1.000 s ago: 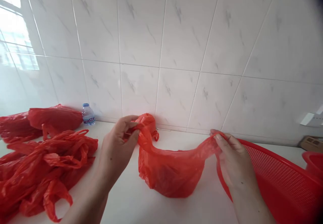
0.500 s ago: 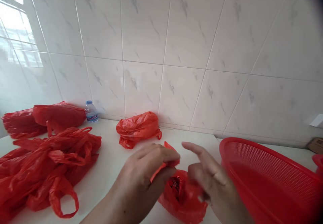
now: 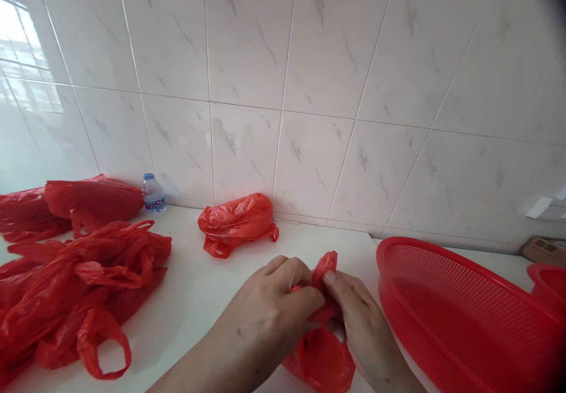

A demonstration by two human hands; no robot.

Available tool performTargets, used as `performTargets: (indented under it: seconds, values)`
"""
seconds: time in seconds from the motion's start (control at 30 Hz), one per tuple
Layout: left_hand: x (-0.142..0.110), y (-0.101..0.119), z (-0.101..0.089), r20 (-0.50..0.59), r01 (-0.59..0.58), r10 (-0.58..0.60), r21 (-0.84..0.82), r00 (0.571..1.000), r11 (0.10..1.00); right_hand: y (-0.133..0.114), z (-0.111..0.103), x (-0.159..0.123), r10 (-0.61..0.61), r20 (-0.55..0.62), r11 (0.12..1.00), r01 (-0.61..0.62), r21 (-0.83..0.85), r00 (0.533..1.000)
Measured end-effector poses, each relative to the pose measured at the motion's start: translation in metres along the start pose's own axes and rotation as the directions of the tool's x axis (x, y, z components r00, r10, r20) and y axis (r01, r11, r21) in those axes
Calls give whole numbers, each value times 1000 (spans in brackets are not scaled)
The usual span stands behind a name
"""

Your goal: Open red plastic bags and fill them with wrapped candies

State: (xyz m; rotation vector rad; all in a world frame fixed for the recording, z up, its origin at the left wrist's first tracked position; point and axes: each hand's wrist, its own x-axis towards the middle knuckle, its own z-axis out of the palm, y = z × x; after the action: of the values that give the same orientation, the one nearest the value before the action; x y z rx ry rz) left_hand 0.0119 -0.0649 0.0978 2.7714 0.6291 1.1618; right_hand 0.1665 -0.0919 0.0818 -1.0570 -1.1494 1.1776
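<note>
Low in the centre, a small red plastic bag [image 3: 325, 360] rests on the white table, its gathered top raised between my hands. My left hand [image 3: 283, 307] is closed on the bag's top from the left. From the right, my right hand [image 3: 360, 316] pinches the same twisted plastic, with the thumb against a piece sticking upward. Both hands touch or nearly touch each other around the neck of the bag. My fingers cover part of the gathered plastic, and what the bag contains is hidden.
A heap of red plastic bags [image 3: 88, 287] lies at left, with filled red bags [image 3: 95, 197] behind it. A water bottle [image 3: 154, 195] and a crumpled red bag [image 3: 239, 222] stand near the tiled wall. At right sits a red perforated basket [image 3: 424, 316], with a cardboard box [image 3: 546, 250] beyond.
My right hand has moved in from the right, its raised index finger now folded onto the plastic. Both hands grip the bag's top, and its opening has been gathered together.
</note>
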Motion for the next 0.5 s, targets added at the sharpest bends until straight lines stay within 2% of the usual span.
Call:
performTargets:
  seconds: [0.07, 0.17, 0.27, 0.33, 0.43, 0.5]
  values:
    - [0, -3, 3, -21, 0, 0, 43, 1000, 999, 0, -4, 1, -10, 61, 999, 13, -49, 998]
    - [0, -7, 3, -28, 194, -196, -62, 980, 979, 0, -18, 6, -17, 215, 998, 29, -54, 976]
    - [-1, -11, 0, 18, 404, -413, -257, 911, 878, 0, -33, 10, -63, 379, 996, 82, -35, 923]
    - [-1, -13, 0, 109, 485, -482, -368, 869, 793, -3, -39, 10, -87, 436, 986, 139, -87, 896]
    - [-2, -14, 2, 274, 577, -511, -459, 815, 675, -8, -37, 7, -55, 426, 959, 166, -228, 903]
    - [-2, -13, 4, 271, 603, -542, -448, 796, 660, -8, -32, 6, -31, 321, 929, 146, -341, 947]
